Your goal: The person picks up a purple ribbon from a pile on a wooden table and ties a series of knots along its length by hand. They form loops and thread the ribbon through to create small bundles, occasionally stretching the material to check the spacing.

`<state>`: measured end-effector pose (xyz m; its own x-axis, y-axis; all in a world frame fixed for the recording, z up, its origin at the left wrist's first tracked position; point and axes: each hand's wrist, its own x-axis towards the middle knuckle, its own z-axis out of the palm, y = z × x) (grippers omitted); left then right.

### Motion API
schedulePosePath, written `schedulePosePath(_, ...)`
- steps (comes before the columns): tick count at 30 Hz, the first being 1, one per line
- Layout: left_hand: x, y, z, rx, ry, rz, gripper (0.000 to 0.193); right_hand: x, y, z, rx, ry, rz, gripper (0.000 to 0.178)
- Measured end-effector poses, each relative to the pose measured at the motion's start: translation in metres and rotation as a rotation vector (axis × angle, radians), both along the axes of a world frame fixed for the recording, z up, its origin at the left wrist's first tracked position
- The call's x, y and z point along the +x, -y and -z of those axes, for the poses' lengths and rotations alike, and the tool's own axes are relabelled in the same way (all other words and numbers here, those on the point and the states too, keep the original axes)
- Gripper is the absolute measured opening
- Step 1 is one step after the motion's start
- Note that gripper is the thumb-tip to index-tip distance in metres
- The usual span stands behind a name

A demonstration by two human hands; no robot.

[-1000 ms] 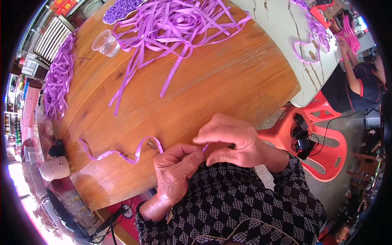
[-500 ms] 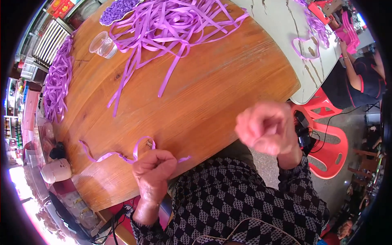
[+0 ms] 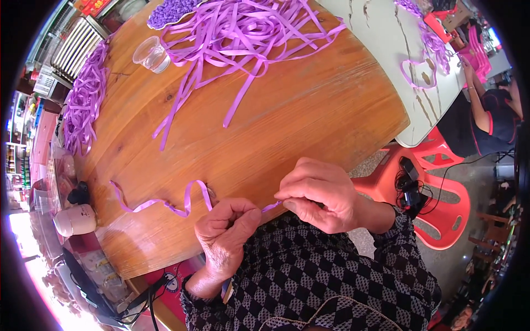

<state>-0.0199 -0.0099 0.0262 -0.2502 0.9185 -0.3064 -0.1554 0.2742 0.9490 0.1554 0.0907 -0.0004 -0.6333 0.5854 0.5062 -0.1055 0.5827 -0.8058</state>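
A purple ribbon (image 3: 149, 205) runs in loose waves over the near part of the wooden table, with what looks like a small knot partway along it. My left hand (image 3: 229, 223) is closed around this ribbon close to the table's near edge. Beyond that fist a short end sticks out to the right. There my right hand (image 3: 320, 196) pinches at the tip of it with thumb and fingers. Whatever small part lies between those fingertips is hidden.
A big heap of purple ribbons (image 3: 243, 33) covers the far table, beside a clear plastic cup (image 3: 152, 54) and a dish of small purple pieces (image 3: 168, 12). More ribbons (image 3: 85, 99) hang at the left edge. At right are red plastic chairs (image 3: 441, 193) and another person (image 3: 486, 116).
My right hand has come left and down from over the table's right side to the ribbon's short end. My left hand has shifted slightly right, still closed on the ribbon.
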Motion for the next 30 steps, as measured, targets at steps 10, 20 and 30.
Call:
schedulePosePath(10, 0.005, 0.000, 0.004, 0.029, -0.013, 0.043, 0.006, -0.014, 0.007, 0.013, 0.250, -0.040, 0.196, 0.025)
schedulePosePath(20, 0.015, -0.004, -0.002, -0.067, 0.047, 0.042, 0.009, -0.011, -0.001, 0.013, 0.221, -0.078, 0.216, 0.020)
schedulePosePath(30, 0.018, -0.009, -0.003, -0.018, -0.028, 0.048, 0.006, -0.003, 0.001, 0.000, -0.138, -0.007, 0.054, 0.013)
